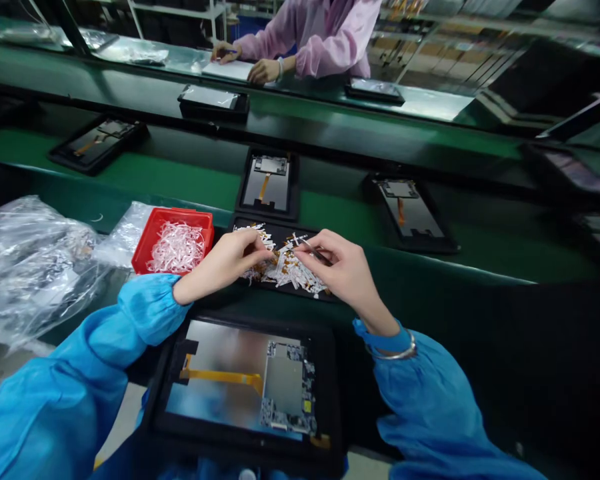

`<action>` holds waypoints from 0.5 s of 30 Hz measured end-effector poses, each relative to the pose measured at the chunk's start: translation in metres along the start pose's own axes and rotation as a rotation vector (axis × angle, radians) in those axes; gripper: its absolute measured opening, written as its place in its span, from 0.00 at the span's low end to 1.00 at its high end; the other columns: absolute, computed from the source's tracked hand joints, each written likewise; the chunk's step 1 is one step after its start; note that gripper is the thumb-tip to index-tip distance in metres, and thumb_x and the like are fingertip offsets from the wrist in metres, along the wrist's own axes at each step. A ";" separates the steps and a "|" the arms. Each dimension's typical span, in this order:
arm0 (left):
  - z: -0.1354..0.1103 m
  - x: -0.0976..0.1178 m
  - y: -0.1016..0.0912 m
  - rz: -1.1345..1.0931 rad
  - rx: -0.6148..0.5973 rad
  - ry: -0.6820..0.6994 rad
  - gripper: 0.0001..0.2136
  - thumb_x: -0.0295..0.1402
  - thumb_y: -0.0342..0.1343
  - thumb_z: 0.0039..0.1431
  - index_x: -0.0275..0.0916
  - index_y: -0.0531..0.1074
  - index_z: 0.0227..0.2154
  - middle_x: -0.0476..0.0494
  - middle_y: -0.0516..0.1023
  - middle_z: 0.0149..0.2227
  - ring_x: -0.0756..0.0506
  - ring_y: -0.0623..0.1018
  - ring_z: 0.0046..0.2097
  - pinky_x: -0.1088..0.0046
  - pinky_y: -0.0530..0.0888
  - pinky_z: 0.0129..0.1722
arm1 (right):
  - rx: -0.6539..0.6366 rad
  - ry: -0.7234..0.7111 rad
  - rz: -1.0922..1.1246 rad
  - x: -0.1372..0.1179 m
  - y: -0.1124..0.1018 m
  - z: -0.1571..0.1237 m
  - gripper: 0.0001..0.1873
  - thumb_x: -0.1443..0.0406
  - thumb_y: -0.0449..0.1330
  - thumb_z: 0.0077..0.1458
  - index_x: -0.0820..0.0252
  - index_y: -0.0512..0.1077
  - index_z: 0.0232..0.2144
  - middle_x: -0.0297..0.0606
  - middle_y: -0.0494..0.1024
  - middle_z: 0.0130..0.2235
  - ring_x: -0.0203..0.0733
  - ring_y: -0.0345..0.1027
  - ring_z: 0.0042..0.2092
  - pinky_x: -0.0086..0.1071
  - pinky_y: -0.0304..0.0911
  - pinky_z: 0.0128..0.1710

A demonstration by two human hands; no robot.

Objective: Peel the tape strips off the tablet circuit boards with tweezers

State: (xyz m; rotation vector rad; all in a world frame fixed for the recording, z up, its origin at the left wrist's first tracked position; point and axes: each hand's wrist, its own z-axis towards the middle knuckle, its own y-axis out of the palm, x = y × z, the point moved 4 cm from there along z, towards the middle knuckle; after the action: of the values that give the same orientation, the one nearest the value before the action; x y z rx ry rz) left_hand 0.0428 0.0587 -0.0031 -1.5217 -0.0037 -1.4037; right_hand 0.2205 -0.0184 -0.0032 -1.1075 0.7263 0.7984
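Observation:
A black tray [293, 288] holds a heap of small white-and-amber flex cables [290, 270]. My left hand [237, 253] is over the heap's left side, thumb and finger pinched together; whatever is between the fingertips is too small to make out. In my right hand [343, 267] is a pair of tweezers [316, 253], its tips pointing left over the same cables. Nearer to me lies an open tablet assembly [220, 400] in a black foam holder [330, 393], with a circuit board [286, 383] on its right and an orange ribbon cable [225, 377] running across.
Left of the tray stands a red bin [143, 250] of thin white strips, beside crumpled clear plastic bags [35, 260]. On the green conveyor [195, 170] are several tablet assemblies, one [267, 183] just behind the tray. Across the line, a person in a pink sleeve [325, 53] works.

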 end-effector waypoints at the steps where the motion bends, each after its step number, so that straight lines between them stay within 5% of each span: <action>1: -0.001 0.000 -0.002 0.005 0.007 0.007 0.15 0.35 0.57 0.63 0.37 0.62 0.23 0.53 0.66 0.25 0.52 0.67 0.29 0.76 0.63 0.31 | -0.019 0.008 0.016 0.000 0.000 -0.002 0.06 0.63 0.63 0.55 0.59 0.76 0.29 0.34 0.70 0.30 0.31 0.59 0.26 0.29 0.55 0.25; 5: -0.002 0.015 -0.005 -0.008 -0.055 0.108 0.11 0.36 0.62 0.60 0.36 0.69 0.27 0.50 0.66 0.31 0.50 0.68 0.33 0.75 0.64 0.34 | -0.048 -0.012 0.027 -0.010 -0.003 -0.008 0.06 0.61 0.66 0.54 0.58 0.78 0.30 0.35 0.70 0.31 0.34 0.65 0.29 0.30 0.61 0.28; 9: -0.009 0.039 -0.001 -0.064 -0.143 0.197 0.08 0.31 0.55 0.65 0.37 0.71 0.30 0.49 0.68 0.33 0.50 0.69 0.36 0.75 0.65 0.38 | -0.035 -0.037 -0.009 -0.028 -0.002 -0.020 0.04 0.64 0.65 0.55 0.58 0.79 0.31 0.33 0.71 0.29 0.30 0.61 0.24 0.28 0.57 0.23; 15: -0.024 0.051 0.005 -0.226 -0.190 0.190 0.11 0.32 0.60 0.62 0.36 0.69 0.24 0.53 0.68 0.27 0.53 0.68 0.30 0.78 0.66 0.32 | -0.197 0.172 0.274 -0.034 0.003 -0.053 0.10 0.64 0.65 0.56 0.59 0.79 0.41 0.32 0.79 0.24 0.36 0.75 0.23 0.28 0.67 0.25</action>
State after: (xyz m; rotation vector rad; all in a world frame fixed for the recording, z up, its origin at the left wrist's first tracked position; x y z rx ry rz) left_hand 0.0446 0.0105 0.0270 -1.5726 0.0791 -1.7674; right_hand 0.1944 -0.0745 0.0086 -1.2811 0.9739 1.0328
